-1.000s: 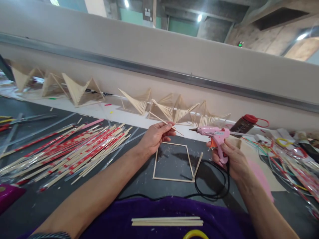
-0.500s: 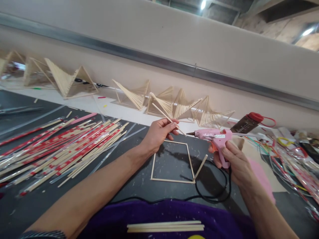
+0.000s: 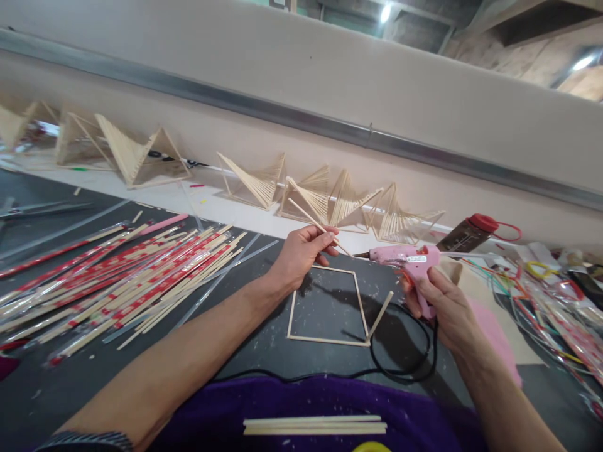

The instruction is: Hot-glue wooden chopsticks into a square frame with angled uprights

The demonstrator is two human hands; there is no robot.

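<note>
**A:** What's new in the last second?

**B:** The gun (image 3: 409, 262) has come in. My right hand (image 3: 443, 307) had it out to the side with the nozzle well apart from the stick (image 3: 316, 224); now the nozzle tip is just beside the stick's lower end, almost touching.

**A:** And your left hand?

**B:** My left hand (image 3: 301, 256) has barely shifted. Its grip is narrow, thumb and fingertips pinched on the stick near the lower end, the rest slanting up and away to the left.

**A:** Right grip?

**B:** Wrapped around the gun's handle, a finger on the orange trigger. Whether it's squeezed, I can't tell.

**A:** Where's all this happening?

**B:** In the air above the far right corner of the frame (image 3: 327, 307), which lies flat on the counter (image 3: 264, 339) with 1 strut rising off its near right corner. The cord (image 3: 405, 367) loops beside it.

**A:** So what does that mean?

**B:** My guess: glue goes on that end now. No bead showing yet. 3 spare sticks (image 3: 315, 425) wait on my lap.
</note>
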